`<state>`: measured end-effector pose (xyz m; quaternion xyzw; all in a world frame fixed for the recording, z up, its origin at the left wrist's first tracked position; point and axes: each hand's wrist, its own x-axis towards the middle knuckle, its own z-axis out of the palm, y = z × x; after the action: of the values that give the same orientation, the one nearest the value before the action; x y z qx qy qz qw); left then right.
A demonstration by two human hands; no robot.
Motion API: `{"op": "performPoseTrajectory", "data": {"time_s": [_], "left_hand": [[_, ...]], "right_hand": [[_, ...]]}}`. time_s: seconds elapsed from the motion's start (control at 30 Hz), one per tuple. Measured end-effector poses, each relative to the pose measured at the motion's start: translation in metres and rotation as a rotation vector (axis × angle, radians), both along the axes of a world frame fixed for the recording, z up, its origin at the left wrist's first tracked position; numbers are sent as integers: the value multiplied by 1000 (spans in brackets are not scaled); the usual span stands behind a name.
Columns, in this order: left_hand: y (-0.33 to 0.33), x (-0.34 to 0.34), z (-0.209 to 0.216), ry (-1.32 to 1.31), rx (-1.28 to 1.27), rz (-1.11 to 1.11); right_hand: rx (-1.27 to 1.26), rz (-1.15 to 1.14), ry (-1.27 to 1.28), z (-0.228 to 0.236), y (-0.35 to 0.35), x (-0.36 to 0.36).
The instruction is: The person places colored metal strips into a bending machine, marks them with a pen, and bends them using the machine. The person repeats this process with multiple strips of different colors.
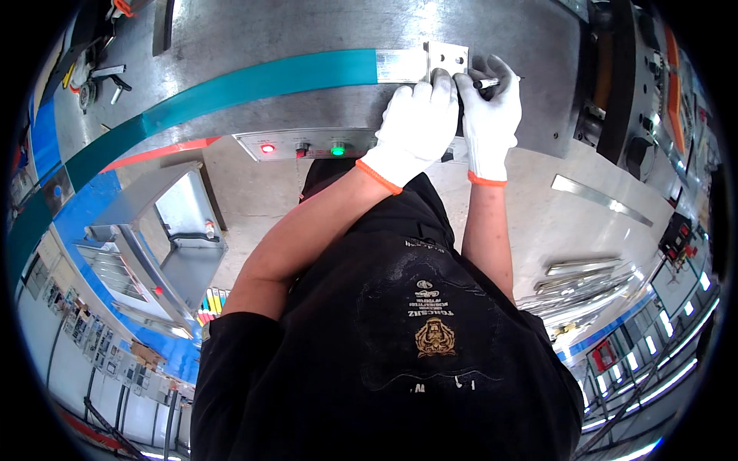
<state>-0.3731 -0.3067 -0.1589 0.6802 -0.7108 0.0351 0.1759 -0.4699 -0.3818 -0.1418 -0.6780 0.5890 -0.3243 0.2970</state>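
Note:
A long metal strip (401, 66) crosses the steel table; its right end is bare silver, the rest covered in teal film (307, 71). Across that bare end sits a small silver metal plate (455, 54) with holes and a raised left edge. My left hand (419, 123), in a white glove with an orange cuff, holds the plate at its near edge, fingertips pressed together and thumb hidden. Close beside it my right hand (492, 115), gloved alike, is closed round a black-and-white marker pen (486, 83). The pen lies sideways, its dark end toward the plate.
A control panel (319, 147) with red and green lit buttons runs along the table's near edge. Tools (108, 81) lie at the far left. A grey metal cabinet (165, 238) stands at left. Metal strips (580, 280) are stacked at right, near a single flat bar (600, 198).

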Motion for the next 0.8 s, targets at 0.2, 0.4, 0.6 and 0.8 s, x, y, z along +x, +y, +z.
{"op": "performPoseTrajectory", "data": {"time_s": [0.2, 0.4, 0.6, 0.8], "left_hand": [[0, -9, -7, 27, 22, 67], [1, -11, -10, 55, -17, 30], [3, -9, -9, 58, 31, -7], [2, -7, -4, 70, 83, -17]], "right_hand": [[161, 247, -485, 37, -21, -7], [222, 591, -18, 45, -42, 5], [166, 720, 59, 39, -48, 16], [96, 794, 158, 37, -51, 19]]}}
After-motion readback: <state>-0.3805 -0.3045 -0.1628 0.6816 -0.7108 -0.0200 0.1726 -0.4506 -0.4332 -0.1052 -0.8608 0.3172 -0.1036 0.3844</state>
